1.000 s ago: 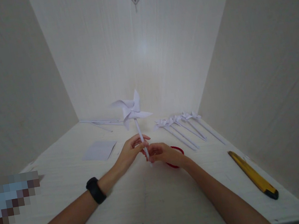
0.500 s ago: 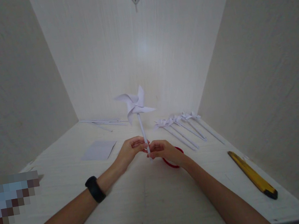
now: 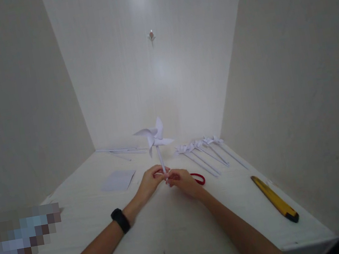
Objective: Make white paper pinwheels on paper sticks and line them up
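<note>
A white paper pinwheel stands upright on its paper stick in front of me. My left hand pinches the stick near its lower end, fingers curled round it. Just below and to the right, my right hand is closed on the bottom of the same stick. Behind my right wrist a red loop, like a scissors handle, shows in part; the rest of it is hidden by the hand.
Several finished pinwheels lie in a row at the back right. Thin paper sticks and a sheet of paper lie at the left. A yellow cutter knife rests near the right edge. Walls close in the white table.
The view has tilted up, so the table and its things sit lower in the picture. Both hands still hold the stick, and the pinwheel appears slightly turned.
</note>
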Demonstrator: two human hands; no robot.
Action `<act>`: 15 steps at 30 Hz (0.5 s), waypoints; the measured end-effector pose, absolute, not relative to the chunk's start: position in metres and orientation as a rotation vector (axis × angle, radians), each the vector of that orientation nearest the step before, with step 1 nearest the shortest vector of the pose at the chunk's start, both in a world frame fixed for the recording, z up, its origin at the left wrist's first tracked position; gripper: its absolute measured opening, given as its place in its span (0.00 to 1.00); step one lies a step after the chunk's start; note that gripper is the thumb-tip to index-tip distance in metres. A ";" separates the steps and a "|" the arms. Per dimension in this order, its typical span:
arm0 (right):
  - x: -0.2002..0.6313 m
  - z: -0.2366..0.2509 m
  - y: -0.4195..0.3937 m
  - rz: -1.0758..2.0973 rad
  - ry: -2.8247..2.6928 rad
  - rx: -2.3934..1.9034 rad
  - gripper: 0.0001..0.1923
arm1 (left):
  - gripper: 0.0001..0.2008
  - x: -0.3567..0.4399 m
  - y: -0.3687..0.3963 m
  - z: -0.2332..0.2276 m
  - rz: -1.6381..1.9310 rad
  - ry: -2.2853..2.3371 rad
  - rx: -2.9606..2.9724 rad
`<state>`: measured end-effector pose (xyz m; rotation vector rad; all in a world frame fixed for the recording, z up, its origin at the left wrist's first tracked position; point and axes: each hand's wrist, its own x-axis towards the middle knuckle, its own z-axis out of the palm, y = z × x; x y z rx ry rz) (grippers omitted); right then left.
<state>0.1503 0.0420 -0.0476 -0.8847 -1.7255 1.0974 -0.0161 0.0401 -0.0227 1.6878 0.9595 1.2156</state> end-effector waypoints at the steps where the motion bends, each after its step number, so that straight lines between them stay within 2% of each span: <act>1: 0.149 -0.048 0.040 1.050 -1.715 -0.915 0.02 | 0.09 -0.016 0.038 -0.025 1.224 0.970 1.699; 8: 0.137 -0.054 0.015 0.775 -1.596 -1.093 0.04 | 0.08 -0.016 0.022 -0.047 1.219 1.054 1.709; 15: 0.128 -0.060 -0.011 0.662 -1.578 -1.135 0.05 | 0.11 -0.008 -0.002 -0.061 1.144 1.070 1.689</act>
